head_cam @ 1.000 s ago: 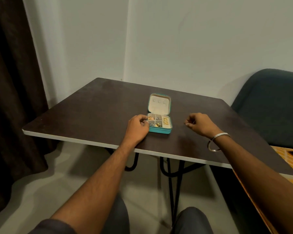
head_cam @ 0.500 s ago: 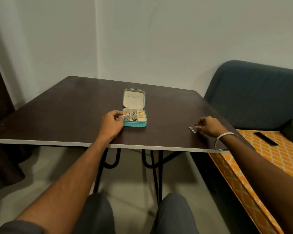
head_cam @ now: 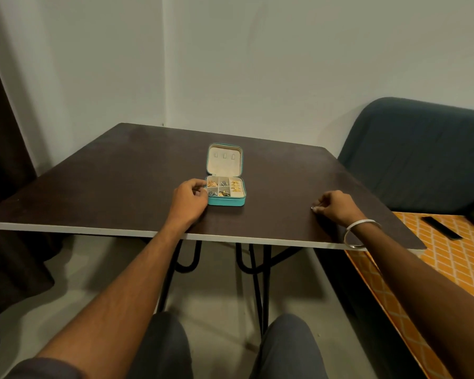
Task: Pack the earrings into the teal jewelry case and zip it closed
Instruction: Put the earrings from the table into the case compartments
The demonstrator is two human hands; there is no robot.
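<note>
We are in the packing step: our left hand [head_cam: 190,197] rests curled against the open teal zip-around jewelry case [head_cam: 225,190] at table centre, our right hand [head_cam: 334,205], at 3 o'clock from it, pinches a small silvery earring [head_cam: 314,208], which must next go into a compartment.

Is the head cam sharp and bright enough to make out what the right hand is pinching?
Head view: dim, warm light, wide-angle bending of the table edge. The teal jewelry case reads clearly, but the small pale piece at the right hand fingertips is too tiny and soft to identify. The left hand looks sharp.
</note>
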